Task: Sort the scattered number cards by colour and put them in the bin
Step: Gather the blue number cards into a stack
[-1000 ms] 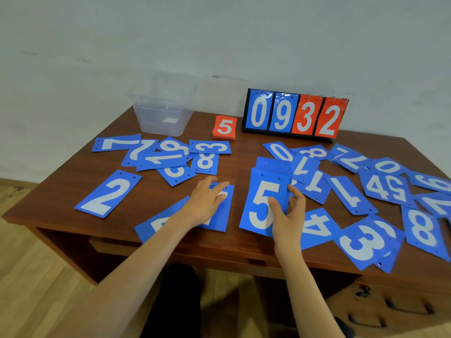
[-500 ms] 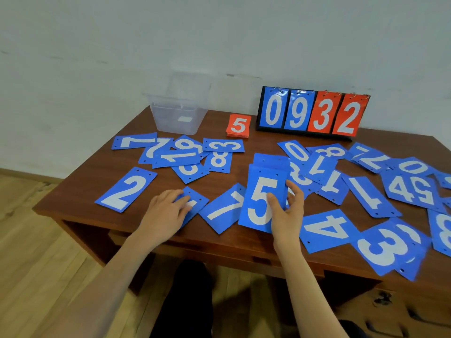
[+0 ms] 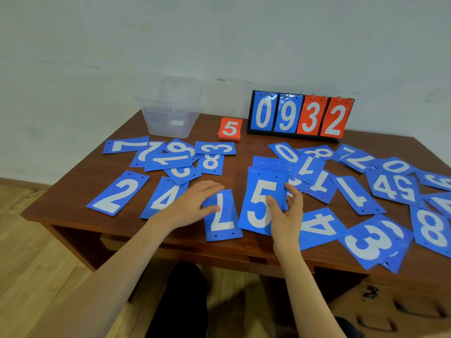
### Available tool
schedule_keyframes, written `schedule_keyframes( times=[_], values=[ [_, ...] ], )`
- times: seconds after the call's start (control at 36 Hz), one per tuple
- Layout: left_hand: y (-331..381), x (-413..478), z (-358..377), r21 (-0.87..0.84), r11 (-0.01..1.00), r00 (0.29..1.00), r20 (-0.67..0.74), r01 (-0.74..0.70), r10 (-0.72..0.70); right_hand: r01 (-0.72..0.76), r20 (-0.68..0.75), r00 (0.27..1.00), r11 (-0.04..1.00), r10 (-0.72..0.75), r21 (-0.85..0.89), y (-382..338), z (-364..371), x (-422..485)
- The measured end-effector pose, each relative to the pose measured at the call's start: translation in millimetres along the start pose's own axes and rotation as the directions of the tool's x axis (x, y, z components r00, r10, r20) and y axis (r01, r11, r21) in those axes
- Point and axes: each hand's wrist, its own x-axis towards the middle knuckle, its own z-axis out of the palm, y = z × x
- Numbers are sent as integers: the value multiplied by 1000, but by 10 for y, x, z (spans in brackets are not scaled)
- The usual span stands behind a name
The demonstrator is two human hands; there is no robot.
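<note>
Many blue number cards lie scattered over the brown table (image 3: 239,250). My right hand (image 3: 285,215) grips a stack of blue cards (image 3: 261,198) with a 5 on top, thumb over the face. My left hand (image 3: 195,203) lies flat on a blue 7 card (image 3: 222,218) just left of that stack, its fingers resting on the card's upper end. A blue 4 card (image 3: 163,196) shows behind my left wrist. A small pile of red cards (image 3: 230,129) topped by a 5 sits at the back. The clear plastic bin (image 3: 170,115) stands at the back left.
A flip scoreboard (image 3: 300,117) reading 0 9 3 2 stands at the back against the wall. More blue cards cover the right side, among them a 3 (image 3: 371,242) and a 4 (image 3: 319,228). A blue 2 card (image 3: 119,193) lies near the left edge.
My left hand has slid the blue 7 card rightward and turned it upright beside the stack, uncovering a 4 card. The right hand keeps holding the 5 stack.
</note>
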Motion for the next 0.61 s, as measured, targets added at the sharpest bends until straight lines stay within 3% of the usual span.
schedule_keyframes(
  times=[0.08,0.14,0.25,0.36,0.47,0.53,0.61],
  values=[
    [97,114,-12,13,1000,948,318,-17,12,11,-7,1000,1000,-11,8,-35,-33,-7],
    [120,192,-28,96,995,928,373,-24,-14,14,-15,1000,1000,-14,6,-51,-61,-6],
    [196,325,3,408,913,945,294,10,-142,7,-30,1000,1000,-7,17,-43,-107,-5],
    [371,403,127,569,804,965,69,171,-255,16,-34,999,999,-15,36,-53,-131,-8],
    [380,448,147,481,862,984,2,158,-181,22,-46,999,999,-21,24,-83,-166,2],
    [365,465,125,348,933,989,72,96,-129,26,-48,999,999,-25,25,-92,-188,2],
    [339,486,68,221,965,965,188,140,-183,22,-46,999,999,-21,39,-89,-207,1]
  ],
)
